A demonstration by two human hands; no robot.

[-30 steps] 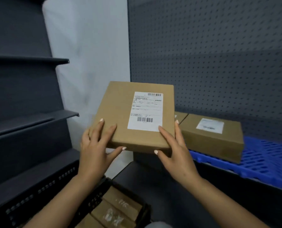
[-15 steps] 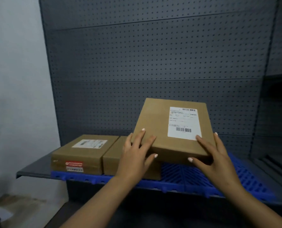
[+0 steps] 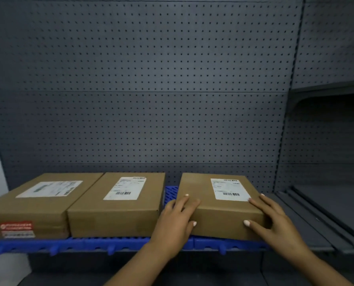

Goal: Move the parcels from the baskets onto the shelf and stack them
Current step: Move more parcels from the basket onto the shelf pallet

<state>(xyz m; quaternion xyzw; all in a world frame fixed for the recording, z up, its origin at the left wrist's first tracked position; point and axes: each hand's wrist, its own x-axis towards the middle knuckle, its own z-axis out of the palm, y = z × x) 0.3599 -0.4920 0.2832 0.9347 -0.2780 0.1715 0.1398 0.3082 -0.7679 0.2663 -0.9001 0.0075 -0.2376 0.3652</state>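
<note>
On the blue slatted shelf (image 3: 118, 243), at its left end, lay a flat brown parcel with a red sticker (image 3: 30, 203) on its front face, and touching its right side sat a second labelled parcel (image 3: 118, 201). Right of a narrow gap rested the third parcel (image 3: 223, 205), label up and lying flat as far as the blurred front edge let me tell. The left hand (image 3: 175, 220) gripped its near left corner, fingers on the top face and thumb on the front. The right hand (image 3: 275, 222) clasped the near right corner the same way. I judged the box stiff corrugated card, light enough for two hands and dry rather than slippery. Opposite corners or the long side edges looked the best places to hold.
</note>
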